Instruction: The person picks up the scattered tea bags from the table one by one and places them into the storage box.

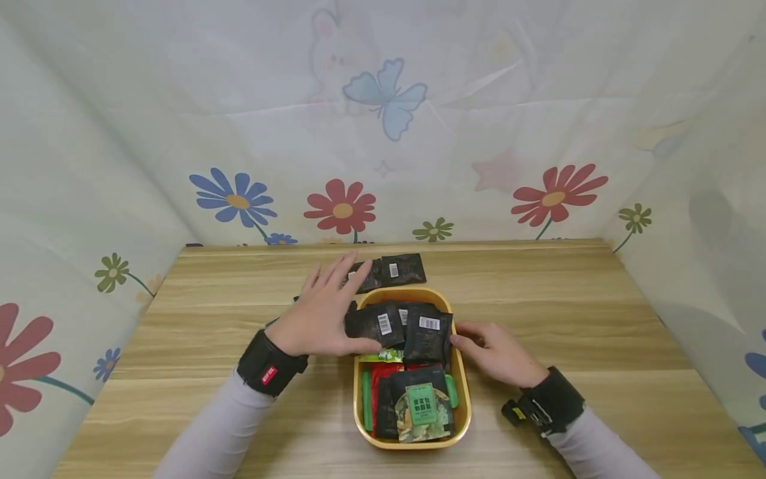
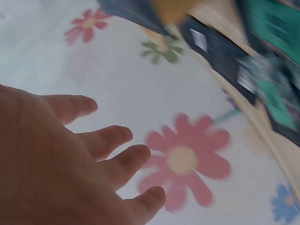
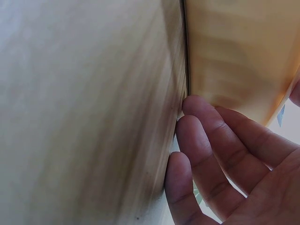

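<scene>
A yellow plastic basket (image 1: 465,426) holds black packets (image 1: 429,338) with white barcode labels, a black packet with a green label (image 1: 421,404), red wrapping (image 1: 381,386) and green pieces (image 1: 367,399). My left hand (image 1: 326,318) is over the basket's left rim and the packets beside it, fingers spread, with nothing gripped; its thumb reaches above the packets inside. In the left wrist view the fingers (image 2: 115,140) are apart. My right hand (image 1: 499,352) rests against the basket's right side, its fingertips (image 3: 192,133) low on the outer wall and the thumb by the rim.
More black packets (image 1: 403,269) lie on the wooden table (image 1: 538,286) behind the basket, and others are partly hidden under my left hand. A flower-printed curtain (image 1: 455,153) encloses the back and sides of the table.
</scene>
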Demonstrator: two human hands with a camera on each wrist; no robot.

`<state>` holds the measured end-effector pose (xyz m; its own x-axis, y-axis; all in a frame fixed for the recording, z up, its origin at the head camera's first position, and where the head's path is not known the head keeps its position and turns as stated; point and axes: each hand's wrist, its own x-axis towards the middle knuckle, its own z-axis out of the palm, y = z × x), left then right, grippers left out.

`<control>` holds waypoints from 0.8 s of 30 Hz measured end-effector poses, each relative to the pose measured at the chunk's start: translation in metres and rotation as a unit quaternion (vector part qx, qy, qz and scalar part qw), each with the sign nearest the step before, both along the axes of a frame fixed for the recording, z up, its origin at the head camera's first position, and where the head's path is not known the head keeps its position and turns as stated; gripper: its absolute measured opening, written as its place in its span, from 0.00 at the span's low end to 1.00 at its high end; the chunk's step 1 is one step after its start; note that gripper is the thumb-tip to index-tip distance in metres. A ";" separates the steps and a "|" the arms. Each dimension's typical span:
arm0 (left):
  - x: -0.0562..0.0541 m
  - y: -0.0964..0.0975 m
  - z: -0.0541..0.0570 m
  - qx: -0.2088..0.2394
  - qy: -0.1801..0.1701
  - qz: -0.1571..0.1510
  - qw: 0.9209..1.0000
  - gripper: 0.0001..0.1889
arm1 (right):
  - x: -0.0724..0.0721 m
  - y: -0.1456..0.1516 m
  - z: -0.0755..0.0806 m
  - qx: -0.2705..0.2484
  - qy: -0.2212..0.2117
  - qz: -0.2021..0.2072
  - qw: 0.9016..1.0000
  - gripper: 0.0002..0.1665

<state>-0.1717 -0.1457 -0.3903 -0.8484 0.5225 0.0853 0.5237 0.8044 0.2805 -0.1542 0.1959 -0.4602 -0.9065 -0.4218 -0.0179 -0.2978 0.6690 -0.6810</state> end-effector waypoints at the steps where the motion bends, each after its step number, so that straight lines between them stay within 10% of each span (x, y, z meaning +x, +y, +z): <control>1: 0.000 -0.007 -0.002 0.000 -0.001 0.009 1.000 0.69 | 0.000 0.000 0.000 0.001 0.001 0.000 1.000 0.24; 13: 0.008 -0.078 -0.044 -0.039 -0.024 0.080 0.996 0.64 | -0.001 0.001 0.000 0.002 0.003 0.009 1.000 0.22; 24: 0.018 -0.094 -0.060 -0.049 -0.038 0.112 0.992 0.54 | 0.000 0.002 0.003 0.001 0.004 0.010 1.000 0.22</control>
